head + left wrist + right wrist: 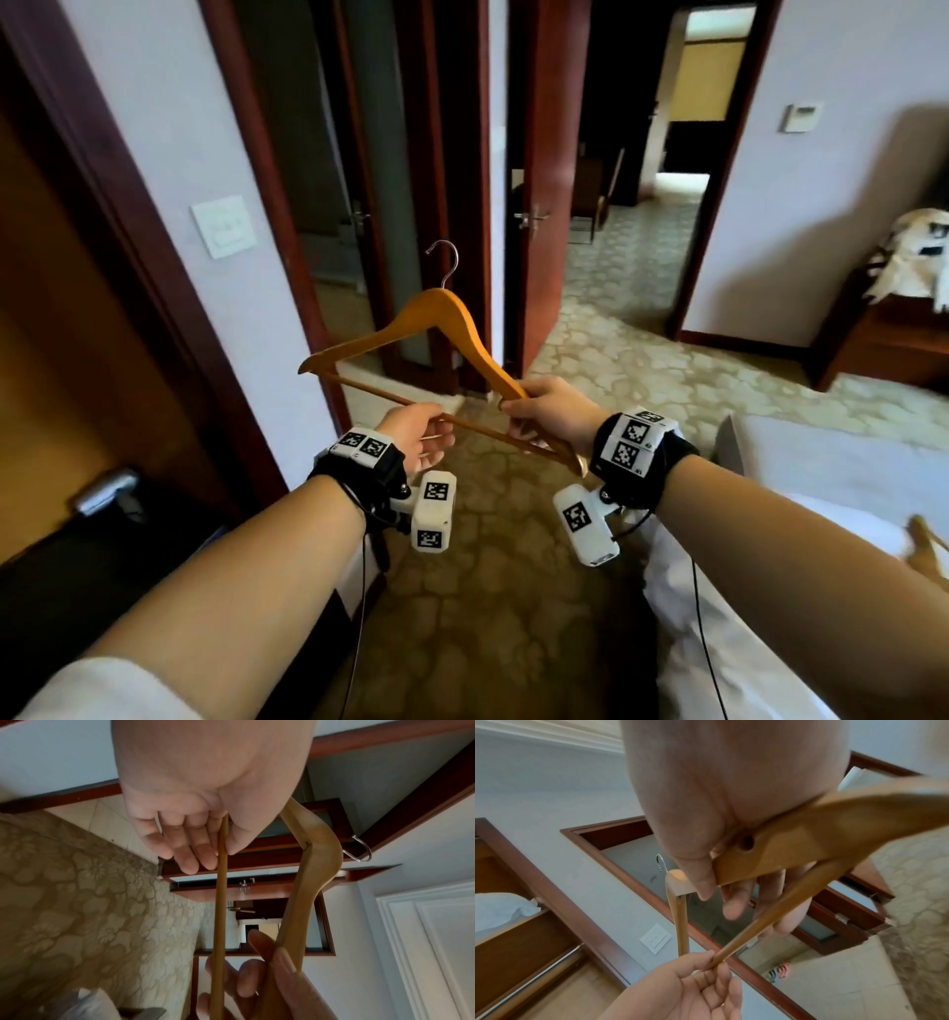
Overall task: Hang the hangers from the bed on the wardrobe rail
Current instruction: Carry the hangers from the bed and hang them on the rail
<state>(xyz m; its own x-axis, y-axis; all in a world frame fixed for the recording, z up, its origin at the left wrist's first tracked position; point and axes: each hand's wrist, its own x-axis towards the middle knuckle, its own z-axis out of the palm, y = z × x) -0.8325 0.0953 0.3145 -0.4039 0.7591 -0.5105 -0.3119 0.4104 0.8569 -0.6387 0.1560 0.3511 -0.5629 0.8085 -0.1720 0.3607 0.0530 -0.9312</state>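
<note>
- Bare forearms, a white sleeve [102, 688] pushed up on the left arm.
- Black wrist straps [662, 467] on both arms, each topped with white blocks printed with black-and-white square codes.
- A white boxy camera [433, 511] hung under each wrist, also code-marked.
- Thin black cables [706, 647] trailing down from both straps.
</note>
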